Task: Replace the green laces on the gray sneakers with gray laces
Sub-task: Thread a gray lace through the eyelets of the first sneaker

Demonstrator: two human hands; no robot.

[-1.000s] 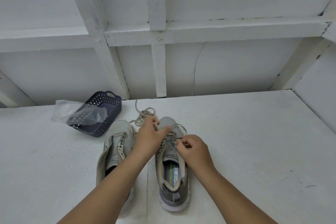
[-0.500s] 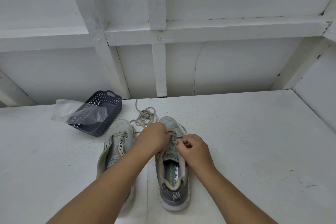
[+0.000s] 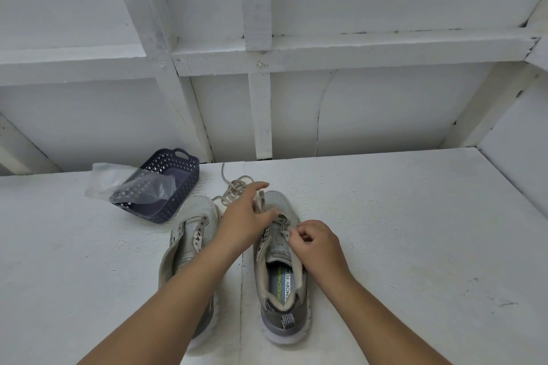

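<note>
The left hand [image 3: 244,216], curled over the lace half a second ago, now spreads its fingers across the toe of the right sneaker [image 3: 280,264], a gray lace [image 3: 260,201] strand running up under them; whether it grips that strand I cannot tell. The right hand [image 3: 315,241] still pinches the lace at the right-side eyelets, so threading is likely under way. Loose lace lies piled just beyond the toes, the left sneaker [image 3: 189,246] sits close by, the basket [image 3: 166,184] is far-left, and open table [image 3: 415,246] lies to the right.
</note>
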